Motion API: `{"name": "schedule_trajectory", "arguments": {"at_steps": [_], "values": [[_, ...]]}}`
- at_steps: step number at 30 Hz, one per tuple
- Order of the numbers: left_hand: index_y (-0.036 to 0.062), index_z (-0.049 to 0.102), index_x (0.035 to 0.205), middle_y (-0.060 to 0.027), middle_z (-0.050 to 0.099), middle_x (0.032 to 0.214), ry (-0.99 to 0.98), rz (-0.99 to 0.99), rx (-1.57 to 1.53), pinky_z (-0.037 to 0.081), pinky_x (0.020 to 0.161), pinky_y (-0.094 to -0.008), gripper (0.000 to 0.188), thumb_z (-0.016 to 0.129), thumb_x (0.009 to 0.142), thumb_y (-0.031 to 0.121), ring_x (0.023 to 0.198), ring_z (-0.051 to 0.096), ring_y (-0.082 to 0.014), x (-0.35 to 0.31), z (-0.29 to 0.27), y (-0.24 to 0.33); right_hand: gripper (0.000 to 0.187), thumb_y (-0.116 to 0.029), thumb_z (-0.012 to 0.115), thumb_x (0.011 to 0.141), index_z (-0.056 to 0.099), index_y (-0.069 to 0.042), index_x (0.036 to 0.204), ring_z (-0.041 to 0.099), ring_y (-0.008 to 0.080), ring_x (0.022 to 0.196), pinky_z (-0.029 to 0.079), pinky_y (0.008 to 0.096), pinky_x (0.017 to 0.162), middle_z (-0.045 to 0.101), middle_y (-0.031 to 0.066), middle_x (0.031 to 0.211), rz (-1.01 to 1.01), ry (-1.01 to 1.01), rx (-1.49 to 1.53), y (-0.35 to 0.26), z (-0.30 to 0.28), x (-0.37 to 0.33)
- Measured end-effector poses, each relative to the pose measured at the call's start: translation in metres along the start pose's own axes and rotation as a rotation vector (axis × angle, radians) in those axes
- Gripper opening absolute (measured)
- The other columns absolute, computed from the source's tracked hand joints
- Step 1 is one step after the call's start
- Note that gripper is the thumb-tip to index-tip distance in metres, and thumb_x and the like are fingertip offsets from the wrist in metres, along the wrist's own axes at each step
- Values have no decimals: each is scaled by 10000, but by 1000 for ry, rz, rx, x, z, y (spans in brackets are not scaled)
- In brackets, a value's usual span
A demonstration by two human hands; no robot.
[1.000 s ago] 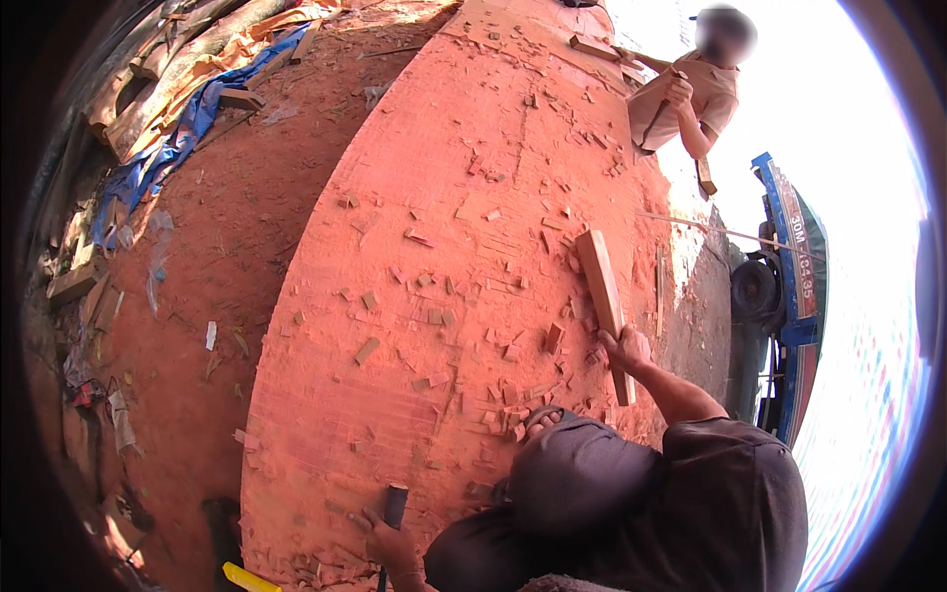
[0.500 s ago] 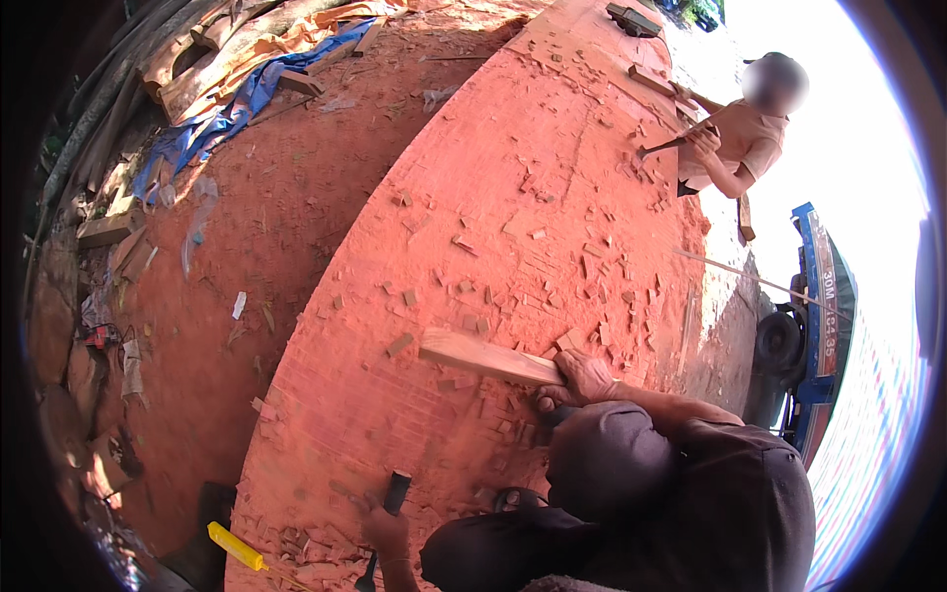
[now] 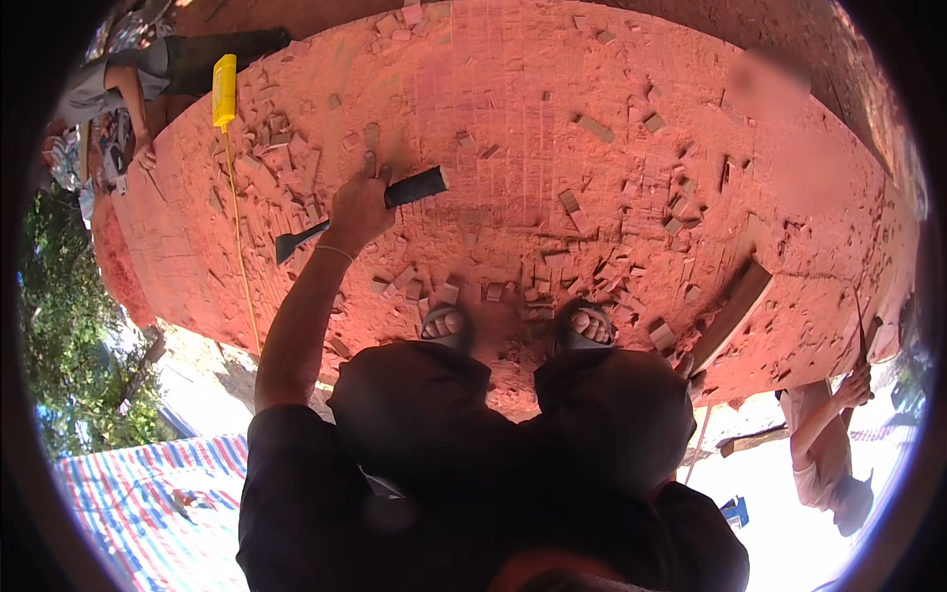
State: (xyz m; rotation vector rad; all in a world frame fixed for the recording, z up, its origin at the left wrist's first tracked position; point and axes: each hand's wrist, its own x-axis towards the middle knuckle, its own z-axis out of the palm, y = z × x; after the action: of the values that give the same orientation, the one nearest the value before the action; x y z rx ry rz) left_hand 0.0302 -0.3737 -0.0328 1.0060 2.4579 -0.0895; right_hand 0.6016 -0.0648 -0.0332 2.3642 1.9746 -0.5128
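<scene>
"One chisel [image 3: 419, 186], left of centre in the upper half, over the red slab [image 3: 483, 99]!"

"And the left hand [image 3: 358, 210]?"

"Closed around the tool's middle, with the black handle jutting out to the right of the fist."

"The right hand [image 3: 697, 382]?"

"Barely a sliver seems to show, at the lower right by the right knee [image 3: 617, 409]. I can't tell its grip."

"So what's just changed?"

"Plenty! The view has swung round, and the block [image 3: 732, 314], almost level at mid-frame a moment ago, now slants at lower right, its near end by that knee. The yellow case [image 3: 225, 91] has gone from lower left to upper left."

"Meaning what for the work?"

"Chisel and block sit well apart, so I'd judge no cutting is under way at this instant."

"Which way does the chisel point?"

"Blade toward the left edge, dipping; handle end right and a touch higher. Its long axis runs a gentle slope, crossing the line of the forearm. The block's runs steeper, lower left to upper right."

"Blade touching the slab?"

"Can't tell from here!"
</scene>
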Motion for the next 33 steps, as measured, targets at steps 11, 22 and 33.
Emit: {"name": "schedule_trajectory", "arguments": {"at_steps": [11, 22, 33], "values": [[29, 518, 1382, -290, 337, 1561, 79, -61, -12, 584, 775, -508, 715, 808, 732, 95, 1031, 665, -459, -6, 13, 33, 647, -540, 786, 757, 588, 39, 966, 709, 415, 785, 547, 498, 701, 681, 248, 792, 158, -306, 222, -50, -37, -48], [16, 626, 1289, -279, 534, 1374, 18, 230, -36, 556, 803, -517, 616, 789, 745, 255, 1007, 681, -441, -56, 65, 119, 736, -476, 838, 684, 570, 39, 1135, 714, 357, 905, 550, 452, 783, 701, 243, 924, 195, -429, 187, -63, -17, -82], [7, 725, 1099, -272, 702, 1065, -595, 253, -1, 550, 818, -526, 445, 787, 754, 281, 942, 695, -442, -35, -52, 146, 747, -364, 841, 692, 514, 50, 1221, 714, 391, 960, 561, 462, 812, 702, 277, 988, 179, -381, 219, -79, -26, -86]]}}
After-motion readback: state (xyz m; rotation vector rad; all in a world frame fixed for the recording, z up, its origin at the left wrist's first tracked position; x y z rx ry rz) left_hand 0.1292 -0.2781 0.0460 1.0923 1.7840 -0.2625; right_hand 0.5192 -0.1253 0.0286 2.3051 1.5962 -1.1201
